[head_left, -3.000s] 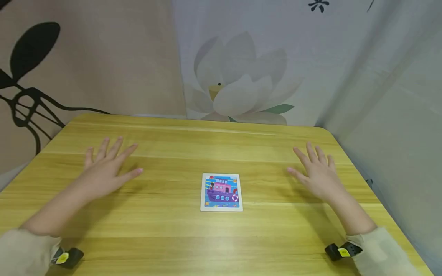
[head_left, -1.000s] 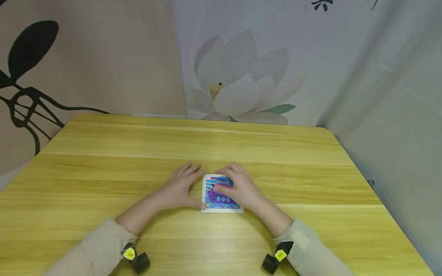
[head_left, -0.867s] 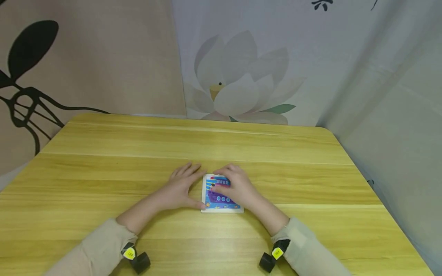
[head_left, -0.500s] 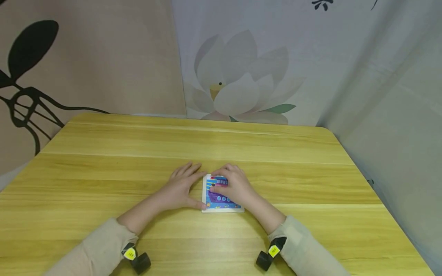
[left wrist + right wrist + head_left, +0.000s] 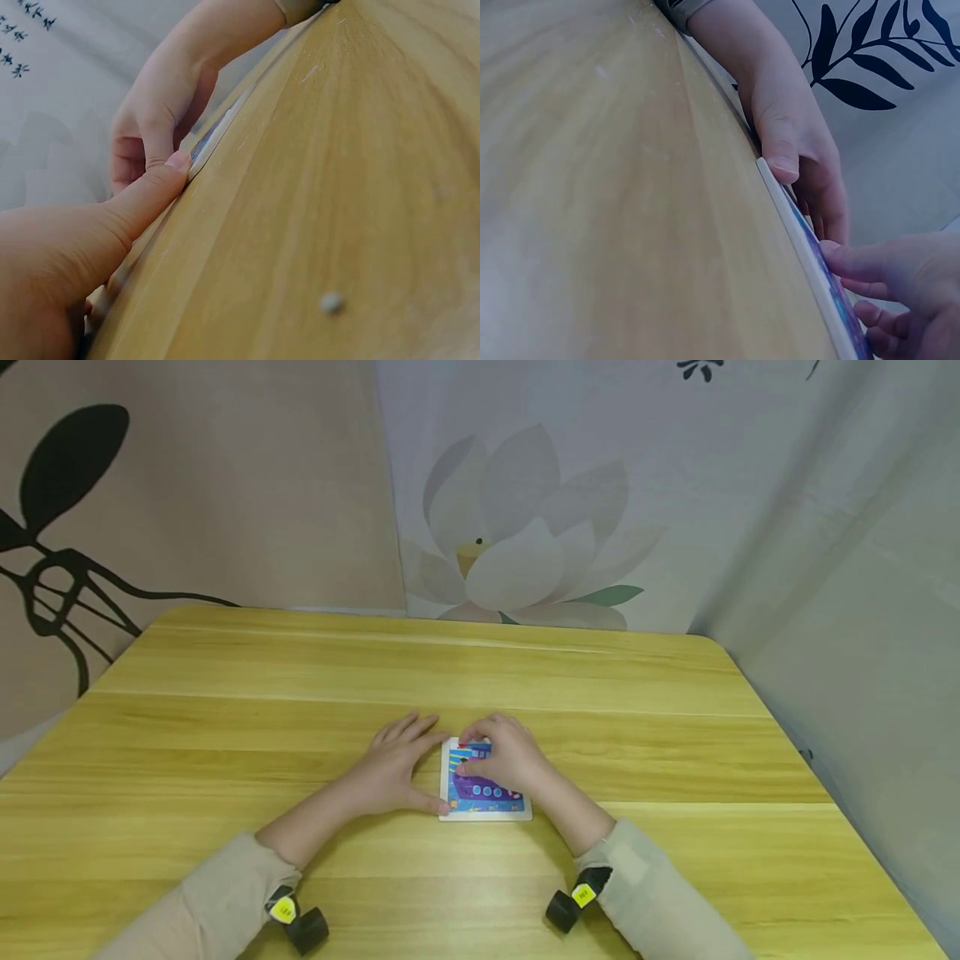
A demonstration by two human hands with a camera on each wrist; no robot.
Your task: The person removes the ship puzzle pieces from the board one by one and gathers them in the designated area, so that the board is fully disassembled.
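A small square picture board [image 5: 483,806] with a white border and a purple ship on blue lies flat on the table. My left hand [image 5: 386,775] holds its left side, the thumb at the near-left corner and the index finger by the far-left one. My right hand [image 5: 513,764] lies over the upper right part with bent fingers. Its thumb and index finger touch the picture, a gap between them; whether they pinch anything cannot be told. Seen edge-on in the right wrist view, the board [image 5: 802,236] is thin, with the right thumb [image 5: 847,257] on its face.
The wooden table [image 5: 480,672] reaches back to a hanging cloth [image 5: 525,485] printed with a flower. More cloth hangs at the right. A black camera [image 5: 307,931] sits at the left wrist and another camera [image 5: 562,910] at the right.
Both hands came in from the table's sides to the board. Over the last second the right hand and wrist shifted slightly left across the picture; the left hand stayed put.
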